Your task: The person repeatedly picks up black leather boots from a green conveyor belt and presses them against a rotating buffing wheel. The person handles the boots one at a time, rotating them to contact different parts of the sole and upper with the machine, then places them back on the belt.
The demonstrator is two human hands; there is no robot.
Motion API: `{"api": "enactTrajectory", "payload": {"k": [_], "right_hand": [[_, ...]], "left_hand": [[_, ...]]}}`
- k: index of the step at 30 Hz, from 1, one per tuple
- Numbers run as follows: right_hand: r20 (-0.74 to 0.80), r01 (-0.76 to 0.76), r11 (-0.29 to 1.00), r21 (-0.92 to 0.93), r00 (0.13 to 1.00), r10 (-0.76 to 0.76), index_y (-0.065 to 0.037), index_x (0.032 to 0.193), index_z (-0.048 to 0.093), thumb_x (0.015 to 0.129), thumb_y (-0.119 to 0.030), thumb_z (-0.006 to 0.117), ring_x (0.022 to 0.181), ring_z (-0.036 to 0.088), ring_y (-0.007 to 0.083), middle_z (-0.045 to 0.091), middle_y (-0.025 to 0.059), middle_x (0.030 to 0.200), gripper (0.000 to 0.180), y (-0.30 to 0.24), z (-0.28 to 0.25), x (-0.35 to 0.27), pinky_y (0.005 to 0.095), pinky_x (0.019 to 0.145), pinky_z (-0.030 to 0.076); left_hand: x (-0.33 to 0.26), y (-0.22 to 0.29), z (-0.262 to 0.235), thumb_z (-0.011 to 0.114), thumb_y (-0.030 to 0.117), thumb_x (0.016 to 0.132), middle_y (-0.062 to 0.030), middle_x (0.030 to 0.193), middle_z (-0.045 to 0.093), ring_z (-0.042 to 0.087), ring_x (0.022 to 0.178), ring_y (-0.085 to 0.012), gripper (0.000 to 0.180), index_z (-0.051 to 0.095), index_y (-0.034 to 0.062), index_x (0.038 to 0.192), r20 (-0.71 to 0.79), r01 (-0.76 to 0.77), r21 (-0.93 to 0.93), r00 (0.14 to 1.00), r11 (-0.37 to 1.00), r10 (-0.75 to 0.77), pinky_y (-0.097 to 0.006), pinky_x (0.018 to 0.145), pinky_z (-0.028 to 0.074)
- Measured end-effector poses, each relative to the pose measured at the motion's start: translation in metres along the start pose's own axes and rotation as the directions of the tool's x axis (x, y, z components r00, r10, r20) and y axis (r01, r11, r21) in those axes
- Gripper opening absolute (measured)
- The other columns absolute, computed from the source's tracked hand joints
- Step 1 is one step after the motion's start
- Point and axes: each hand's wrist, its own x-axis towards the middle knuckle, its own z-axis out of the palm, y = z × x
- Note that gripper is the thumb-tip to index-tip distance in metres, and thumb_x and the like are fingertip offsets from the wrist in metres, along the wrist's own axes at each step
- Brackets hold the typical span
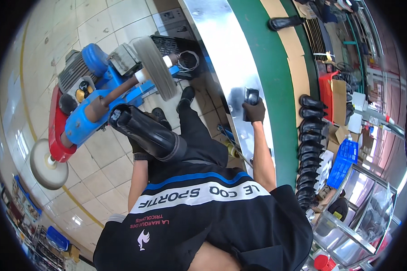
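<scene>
A glossy black boot (142, 131) lies across my lap, its toe to the upper left and its grey-edged collar near my waist. Beneath and beside it is my left hand (138, 147), in a dark glove and mostly covered by the boot, closed on it. My right hand (255, 111), also in a dark glove, reaches out over the shiny metal ledge (230, 49). Its fingers are closed around a small black object (252, 96) with a glossy rounded top, which rests on the ledge. What kind of object it is cannot be made out.
A blue machine (88, 110) with a large grey wheel (154, 67) and a white wheel (49, 165) stands at left. Right of the ledge runs a green bench strip (276, 95); beyond it stands a row of black boots (309, 149). A blue crate (343, 162) sits further right.
</scene>
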Motion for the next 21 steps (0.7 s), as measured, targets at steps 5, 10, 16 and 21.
{"api": "enactTrajectory", "payload": {"k": [5,10,16,21], "right_hand": [[-0.027,-0.132,0.987,-0.096,0.991,0.13,0.0,0.092,0.067,0.053,-0.034,0.079,0.086,0.067,0.0349,0.068,0.021,0.09,0.053,0.119,0.0,0.006,0.0418,0.08,0.053],[0.342,0.017,0.986,-0.165,0.939,0.041,-0.001,0.137,0.04,0.058,-0.021,0.082,0.111,0.058,0.0307,0.053,0.0207,0.129,0.092,0.02,-0.053,-0.023,0.0402,0.093,0.048],[0.842,-0.554,0.659,0.508,0.48,-0.245,-0.002,0.145,0.032,0.062,-0.003,0.08,0.126,0.046,0.019,0.048,0.0092,0.139,0.096,-0.092,-0.084,-0.148,0.0365,0.107,0.038],[0.87,-0.868,0.215,0.448,0.479,0.121,-0.004,0.132,0.049,0.08,-0.01,0.062,0.117,0.055,0.0241,0.058,0.0096,0.125,0.054,-0.129,-0.073,-0.181,0.0379,0.103,0.042]], "left_hand": [[0.02,-0.025,-0.001,0.048,0.041,0.095,-0.0101,0.1,0.058,0.055,0.091,-0.0236,0.036,0.054,0.0068,0.102,0.038,0.178,0.167,0.982,0.97,-0.187,-0.038,0.082,0.047],[0.026,-0.025,-0.021,0.056,0.022,0.094,-0.0086,0.105,0.064,0.062,0.092,-0.0213,0.021,0.062,0.0069,0.107,0.201,-0.211,0.973,0.974,0.089,0.108,-0.034,0.084,0.051],[0.028,-0.068,0.069,0.054,0.005,0.09,-0.0095,0.099,0.067,0.063,0.091,-0.0175,0.018,0.06,0.001,0.106,0.153,-0.118,0.941,0.984,0.317,-0.09,-0.031,0.082,0.051],[0.045,-0.076,0.047,0.038,0.049,0.099,-0.0125,0.098,0.066,0.065,0.092,-0.0245,0.052,0.057,0.0027,0.112,-0.331,0.469,-0.14,0.808,0.872,-0.488,-0.034,0.086,0.052]]}}
